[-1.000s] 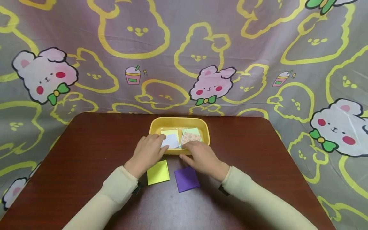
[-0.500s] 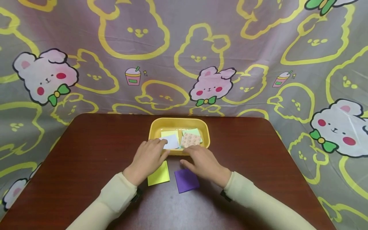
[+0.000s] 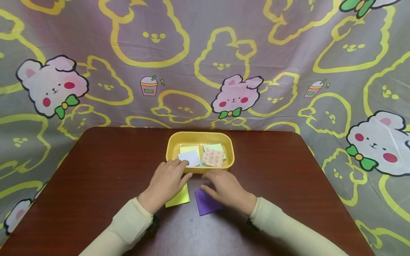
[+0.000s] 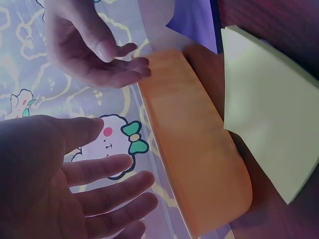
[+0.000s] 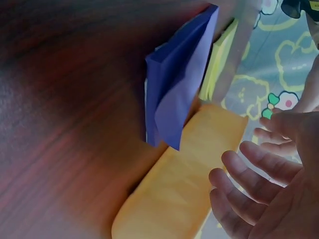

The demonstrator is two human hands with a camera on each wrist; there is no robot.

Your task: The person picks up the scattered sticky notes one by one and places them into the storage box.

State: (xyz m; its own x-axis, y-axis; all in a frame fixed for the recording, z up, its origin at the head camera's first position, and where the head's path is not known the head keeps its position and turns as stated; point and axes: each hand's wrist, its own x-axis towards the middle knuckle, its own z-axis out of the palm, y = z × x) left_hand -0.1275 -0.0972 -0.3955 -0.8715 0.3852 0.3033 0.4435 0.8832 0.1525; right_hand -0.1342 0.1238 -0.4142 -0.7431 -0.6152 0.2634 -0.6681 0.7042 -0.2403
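My left hand [image 3: 166, 183] hovers just before the left front of a yellow tray [image 3: 200, 134], partly above a yellow sticky-note pad [image 3: 180, 199]. Its fingers are relaxed and hold nothing, as the left wrist view confirms. Over the far edge of a purple sticky-note pad [image 3: 207, 205] is my right hand [image 3: 229, 188], its loosely bent fingers [image 5: 249, 184] empty. Both pads lie side by side on the table, in front of the tray. Inside the tray, a white note pad [image 3: 189, 158] overlaps a pale yellow one [image 3: 185, 148]; a flower-patterned pad [image 3: 213, 158] overlaps a light green one [image 3: 219, 146].
The dark brown wooden table [image 3: 282, 170] reaches back to a hanging cloth [image 3: 282, 53] printed with cartoon rabbits and bears. The tray's walls stand low, with rounded corners. A black band [image 3: 152, 223] sits at the left sleeve cuff.
Both hands have drawn back from the tray toward the body, uncovering its front rim and the flower-patterned pad. The pads on the table and in the tray keep their places.
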